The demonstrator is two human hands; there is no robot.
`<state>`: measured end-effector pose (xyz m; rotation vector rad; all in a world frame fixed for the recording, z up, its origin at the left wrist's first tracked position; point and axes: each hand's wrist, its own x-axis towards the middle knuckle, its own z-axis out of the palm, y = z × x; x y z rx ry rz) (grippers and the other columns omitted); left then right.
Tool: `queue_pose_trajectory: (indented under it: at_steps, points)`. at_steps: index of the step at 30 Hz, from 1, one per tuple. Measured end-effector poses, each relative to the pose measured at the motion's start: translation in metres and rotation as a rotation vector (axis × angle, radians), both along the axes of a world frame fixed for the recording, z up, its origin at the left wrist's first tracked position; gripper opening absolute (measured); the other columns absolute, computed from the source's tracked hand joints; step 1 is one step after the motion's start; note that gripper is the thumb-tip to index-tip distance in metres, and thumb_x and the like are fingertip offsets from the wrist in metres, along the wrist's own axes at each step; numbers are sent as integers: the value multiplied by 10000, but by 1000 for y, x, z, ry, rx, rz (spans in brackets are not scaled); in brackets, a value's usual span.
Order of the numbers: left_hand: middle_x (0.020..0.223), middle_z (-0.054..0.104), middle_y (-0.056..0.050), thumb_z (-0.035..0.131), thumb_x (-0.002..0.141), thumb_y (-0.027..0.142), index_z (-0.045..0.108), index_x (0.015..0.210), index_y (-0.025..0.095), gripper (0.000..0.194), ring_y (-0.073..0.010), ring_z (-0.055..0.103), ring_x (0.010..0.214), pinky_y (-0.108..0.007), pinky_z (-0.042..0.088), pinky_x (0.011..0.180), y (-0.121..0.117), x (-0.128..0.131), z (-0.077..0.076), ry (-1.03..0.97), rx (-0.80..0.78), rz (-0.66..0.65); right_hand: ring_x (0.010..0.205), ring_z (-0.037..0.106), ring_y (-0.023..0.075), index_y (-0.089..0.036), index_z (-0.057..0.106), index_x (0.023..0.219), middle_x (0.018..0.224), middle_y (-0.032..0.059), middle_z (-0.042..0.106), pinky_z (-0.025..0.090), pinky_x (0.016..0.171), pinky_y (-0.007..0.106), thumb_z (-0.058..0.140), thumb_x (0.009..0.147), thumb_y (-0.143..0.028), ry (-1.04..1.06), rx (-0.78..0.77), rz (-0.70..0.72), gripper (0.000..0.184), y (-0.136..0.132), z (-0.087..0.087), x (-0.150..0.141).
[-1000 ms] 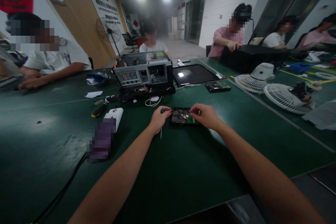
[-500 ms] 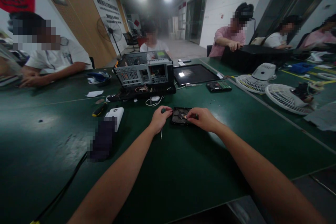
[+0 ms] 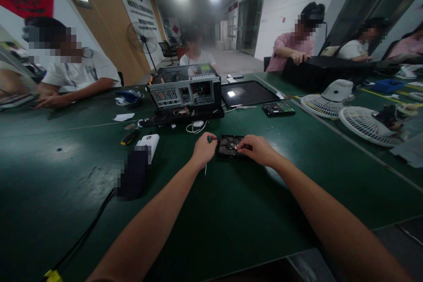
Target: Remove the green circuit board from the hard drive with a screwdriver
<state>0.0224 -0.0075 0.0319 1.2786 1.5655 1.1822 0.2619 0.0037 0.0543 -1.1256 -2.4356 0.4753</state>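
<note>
A dark hard drive [image 3: 226,146] lies on the green table between my hands. My left hand [image 3: 204,150] is closed around a screwdriver [image 3: 206,169] with a thin shaft that points down toward me; its fingertips are at the drive's left edge. From the right, my right hand [image 3: 256,149] reaches over the drive, thumb and fingers pinched together at a small shiny part near its middle. What those fingers hold, if anything, is too small to make out.
Behind the drive stands an open computer case [image 3: 185,92]. A second hard drive [image 3: 279,109], a black panel [image 3: 249,93] and white fan parts [image 3: 325,103] lie to the right. At left are a yellow-black screwdriver [image 3: 129,137] and a white device [image 3: 150,146]. Several people sit around.
The whole view has shifted slightly, so things appear a little farther right. Both hands keep nearly the same place at the drive; my right fingers have moved only slightly.
</note>
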Motion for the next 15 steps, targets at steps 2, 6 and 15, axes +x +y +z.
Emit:
queue_pose_trajectory:
  at_steps: [2,6,15]
  points:
    - [1006,695,-88,618,864,191,645,1039,204,178,-254,651,999,-406,496,948,-9,-2,15,388,-11,-15,879,638,196,-233,757,901,925,40,708,468,796,313,708,869,-207,-7,5,7,64,0,1,0]
    - [1273,595,-173,554,849,184,603,1157,198,312,-363,544,1217,-560,429,1016,-31,-16,45,944,-56,15,886,640,201,-238,759,923,946,45,710,467,788,317,700,882,-230,-8,13,4,72,-1,0,1]
    - [1125,686,-284,631,772,270,636,1101,99,371,-443,649,1092,-557,523,877,-37,-113,74,983,-447,188,889,652,200,-241,765,940,956,45,717,478,789,315,698,886,-244,-5,31,17,86,-1,0,1]
